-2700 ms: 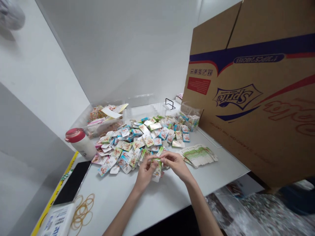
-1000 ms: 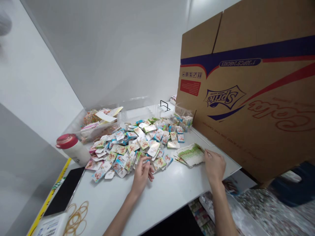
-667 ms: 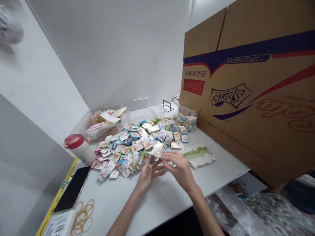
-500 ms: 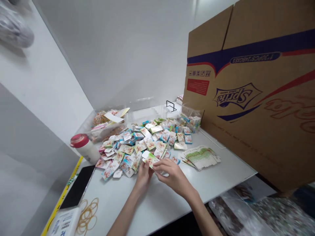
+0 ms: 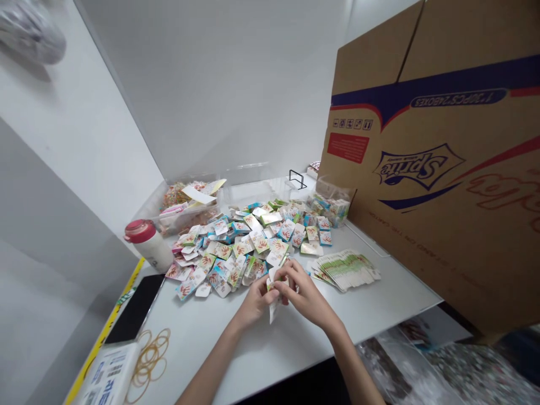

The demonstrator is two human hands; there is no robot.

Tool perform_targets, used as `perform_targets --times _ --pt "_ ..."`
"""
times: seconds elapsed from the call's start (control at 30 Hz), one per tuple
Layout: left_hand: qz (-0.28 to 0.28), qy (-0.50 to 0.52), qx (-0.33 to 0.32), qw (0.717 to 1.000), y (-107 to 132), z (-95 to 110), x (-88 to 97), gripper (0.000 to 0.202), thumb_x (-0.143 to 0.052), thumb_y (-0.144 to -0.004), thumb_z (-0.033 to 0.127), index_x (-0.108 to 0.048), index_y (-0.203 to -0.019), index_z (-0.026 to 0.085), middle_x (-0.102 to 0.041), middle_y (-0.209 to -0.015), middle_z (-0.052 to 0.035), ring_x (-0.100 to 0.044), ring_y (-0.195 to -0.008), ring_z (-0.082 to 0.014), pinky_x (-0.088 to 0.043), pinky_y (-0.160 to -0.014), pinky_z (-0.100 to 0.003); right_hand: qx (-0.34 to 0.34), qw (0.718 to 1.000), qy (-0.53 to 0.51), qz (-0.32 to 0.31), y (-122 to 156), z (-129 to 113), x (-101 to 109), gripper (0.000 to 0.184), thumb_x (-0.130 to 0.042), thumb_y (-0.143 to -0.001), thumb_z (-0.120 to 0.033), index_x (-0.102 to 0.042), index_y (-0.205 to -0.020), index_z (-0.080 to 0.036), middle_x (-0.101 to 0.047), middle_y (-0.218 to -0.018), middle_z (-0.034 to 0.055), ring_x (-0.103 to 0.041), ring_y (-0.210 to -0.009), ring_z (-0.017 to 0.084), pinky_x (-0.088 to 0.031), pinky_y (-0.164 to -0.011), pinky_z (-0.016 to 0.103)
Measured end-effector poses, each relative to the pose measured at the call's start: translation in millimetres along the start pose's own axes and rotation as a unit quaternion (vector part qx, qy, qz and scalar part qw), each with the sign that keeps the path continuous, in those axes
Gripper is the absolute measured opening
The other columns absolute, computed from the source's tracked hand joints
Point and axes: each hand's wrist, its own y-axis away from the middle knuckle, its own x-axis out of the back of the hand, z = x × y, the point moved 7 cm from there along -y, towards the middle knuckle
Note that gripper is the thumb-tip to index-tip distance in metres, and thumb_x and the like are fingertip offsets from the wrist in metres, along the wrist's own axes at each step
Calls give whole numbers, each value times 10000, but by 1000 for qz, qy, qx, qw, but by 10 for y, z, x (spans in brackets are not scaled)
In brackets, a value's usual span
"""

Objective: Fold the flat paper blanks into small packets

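Note:
Between my two hands is a small printed paper box point(image 5: 273, 310), held nearly upright over the table's front part. My left hand point(image 5: 256, 301) grips its left side, thumb across the front. My right hand point(image 5: 301, 292) is closed on its upper right side, the fingertips partly hiding it. Just beyond lies a loose pile of small boxes point(image 5: 236, 247) with hand prints in red and green, blue or pink edges, many with white flaps sticking out. To the right of my right hand, a fanned row of flat green-and-white boxes point(image 5: 348, 269) rests on the table.
A large cardboard carton point(image 5: 422, 225) stands along the right. At the back are a clear bin of small colourful pieces point(image 5: 166, 228) and a clear bin of boxes point(image 5: 333, 205). A red-lidded bottle point(image 5: 147, 247), black tablet-like slab point(image 5: 135, 309) and rubber bands point(image 5: 149, 360) lie left.
The box has been turned from lying tilted, printed face up, to nearly upright. Both hands have closed in around it, my right hand's fingers now on its top. The view has shifted slightly.

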Motion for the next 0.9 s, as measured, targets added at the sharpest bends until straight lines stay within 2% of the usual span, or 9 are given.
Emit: perform_targets --times 0.1,0.2,0.27,0.37,0.47,0.63,0.8,0.9 --pt "-24 -14 10 1000 10 34 -82 487 -685 -756 522 -600 -996 107 -633 -822 -79 -603 -734 -176 -452 -691 -273 -6 999 -24 -25 1 5 -13 275 -445 -966 -422 -523 -868 -177 -414 -985 41 -506 -759 104 -451 -646 232" --pt "-38 -22 25 999 14 4 -120 519 -699 -734 541 -603 -982 95 -635 -801 -90 -597 -721 -178 -452 -689 -283 12 999 24 -23 -5 -1 15 318 -413 -984 -396 -500 -783 -166 -421 -935 38 -490 -870 134 -429 -794 267" --pt "-22 -27 36 999 10 -38 -84 513 -694 -736 552 -593 -945 95 -625 -774 -82 -583 -683 -166 -448 -653 -275 18 998 52 -20 -7 17 31 322 -412 -987 -371 -493 -757 -160 -428 -922 38 -471 -915 147 -399 -856 288" --pt "5 -38 55 998 6 -94 -5 483 -685 -757 539 -582 -918 96 -613 -776 -70 -575 -664 -150 -442 -613 -254 19 999 46 -21 -5 56 62 335 -405 -989 -359 -498 -742 -154 -440 -920 40 -470 -899 146 -393 -845 285" --pt "-1 -53 73 996 10 -105 7 477 -659 -792 524 -596 -963 83 -625 -821 -86 -596 -706 -166 -456 -629 -262 3 1000 -9 -25 0 107 131 376 -388 -990 -396 -555 -761 -148 -477 -916 43 -497 -823 132 -411 -762 262" --pt "-13 -60 75 995 44 -58 -77 452 -617 -839 499 -584 -1011 83 -622 -855 -89 -598 -721 -163 -450 -623 -251 -89 990 -111 -3 14 336 256 377 -509 -922 -472 -672 -906 -133 -539 -787 28 -477 -658 104 -396 -655 245" --pt "5 -27 52 998 43 -48 -113 506 -697 -788 446 -505 -1147 144 -635 -909 -69 -601 -735 -148 -458 -640 -240 -132 962 -239 -3 -2 512 195 351 -692 -791 -442 -679 -845 -95 -565 -757 44 -449 -641 95 -371 -617 239" --pt "38 -23 40 998 25 -47 -37 496 -738 -753 412 -504 -1103 150 -640 -852 -53 -599 -695 -140 -447 -617 -228 -157 937 -311 -1 0 557 144 352 -761 -720 -399 -644 -903 -122 -531 -738 7 -439 -599 71 -358 -586 220"
